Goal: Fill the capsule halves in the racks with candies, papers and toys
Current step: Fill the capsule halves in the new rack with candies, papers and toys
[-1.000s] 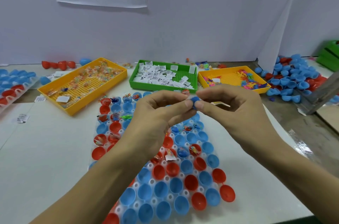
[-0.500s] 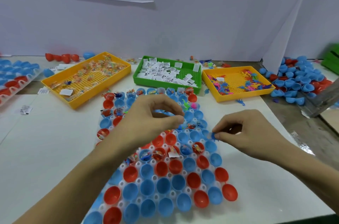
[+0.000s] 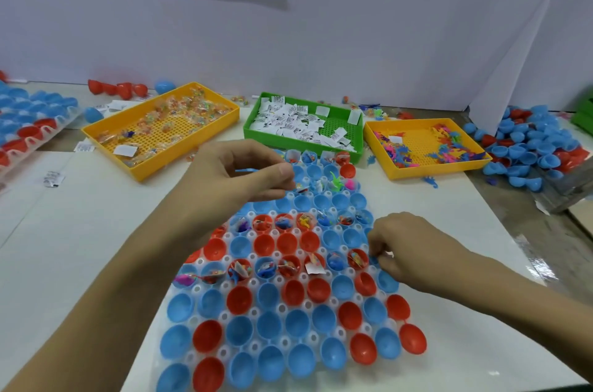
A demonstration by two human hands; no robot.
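Note:
A clear rack [image 3: 253, 312] of red and blue capsule halves lies before me; the rows under my hands hold candies, papers and toys, and the near rows are bare. My left hand [image 3: 237, 181] hovers over the rack's far left part, thumb pressed to forefinger, with a sliver of a small blue toy [image 3: 246, 170] showing inside its curled fingers. My right hand [image 3: 414, 250] is at the rack's right edge, fingertips pinched together and pointing down at a blue half; what it holds is mostly hidden, a bit of blue shows at the tips.
Behind the rack stand a yellow candy tray [image 3: 106, 147], a green tray [image 3: 301, 147] of paper slips and a yellow toy tray [image 3: 430, 172]. Loose capsule halves [image 3: 529, 141] are heaped at the right. Another rack [image 3: 29, 122] sits at the far left.
My hands held a small blue piece together above the rack, then parted. The right hand went down to the rack's right edge; the left hand stays over the far rows.

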